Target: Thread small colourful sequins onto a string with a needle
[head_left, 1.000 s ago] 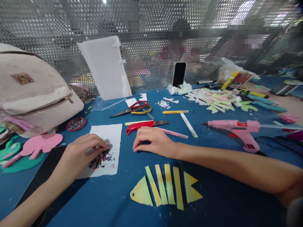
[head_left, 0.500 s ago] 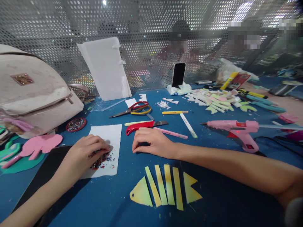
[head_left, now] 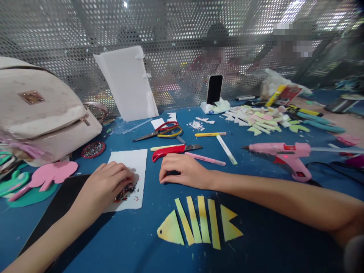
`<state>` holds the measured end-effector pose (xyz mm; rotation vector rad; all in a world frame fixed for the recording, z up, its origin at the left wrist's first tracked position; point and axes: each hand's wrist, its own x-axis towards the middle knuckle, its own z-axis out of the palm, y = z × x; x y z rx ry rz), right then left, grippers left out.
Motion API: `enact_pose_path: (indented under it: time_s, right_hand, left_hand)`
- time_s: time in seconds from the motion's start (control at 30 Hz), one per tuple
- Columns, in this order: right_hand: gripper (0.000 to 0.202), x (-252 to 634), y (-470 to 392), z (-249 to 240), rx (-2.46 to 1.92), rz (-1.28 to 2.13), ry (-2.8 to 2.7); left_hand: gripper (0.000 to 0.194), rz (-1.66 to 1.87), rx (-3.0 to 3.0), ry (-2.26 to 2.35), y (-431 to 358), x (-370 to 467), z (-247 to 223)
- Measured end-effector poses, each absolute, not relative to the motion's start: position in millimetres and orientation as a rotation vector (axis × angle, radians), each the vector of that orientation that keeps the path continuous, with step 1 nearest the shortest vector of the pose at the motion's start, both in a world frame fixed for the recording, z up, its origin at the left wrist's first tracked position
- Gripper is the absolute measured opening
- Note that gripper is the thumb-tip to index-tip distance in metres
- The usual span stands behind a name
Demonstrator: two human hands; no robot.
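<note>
The left hand [head_left: 113,184] is over the white paper [head_left: 140,159], its fingers bunched and bent down at the dark, glittery flakes [head_left: 125,194] heaped there; whether it pinches any, I cannot tell. A few flakes lie scattered toward the paper's right edge. The right hand [head_left: 184,170] rests on the blue tabletop [head_left: 131,242], loosely curled and half open, a gap between thumb and fingers and nothing visible in it. Just beyond it lies a red-handled knife [head_left: 167,152], blade to the right, and a pink pen [head_left: 207,159] runs out beside it.

Nearer the viewer, a cut fish lies in separate pieces: a head [head_left: 172,229] with a dark eye at left, four yellow-green strips [head_left: 204,220] and a forked tail [head_left: 229,224] at right. Scissors [head_left: 169,131] lie beyond the knife. A pink glue gun [head_left: 280,149] lies to the right, a small red light showing. A round dish [head_left: 93,149] of similar flakes sits near the backpack [head_left: 54,110] at left.
</note>
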<state>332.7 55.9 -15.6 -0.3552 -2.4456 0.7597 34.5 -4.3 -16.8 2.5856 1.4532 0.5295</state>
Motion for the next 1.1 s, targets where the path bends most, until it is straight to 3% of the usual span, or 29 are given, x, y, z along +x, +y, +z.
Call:
enact_pose_path:
  time_s: [0.17, 0.33, 0.63, 1.1]
  right_hand:
    - [0.007, 333, 56, -17, -0.343, 0.75, -2.432]
    - [0.007, 332, 57, -18, -0.343, 0.749, -2.439]
    - [0.009, 332, 57, -16, -0.337, 0.741, -2.441]
    - [0.012, 330, 48, -16, -0.311, 0.744, -2.339]
  left_hand:
    - [0.025, 0.687, 2.399, 1.458, -8, 44, -6]
    - [0.026, 0.828, 1.823, 1.577, -20, 57, 5]
    - [0.03, 1.027, 0.989, 1.353, -34, 85, 4]
    - [0.02, 1.054, 1.526, 1.516, -58, 104, -7]
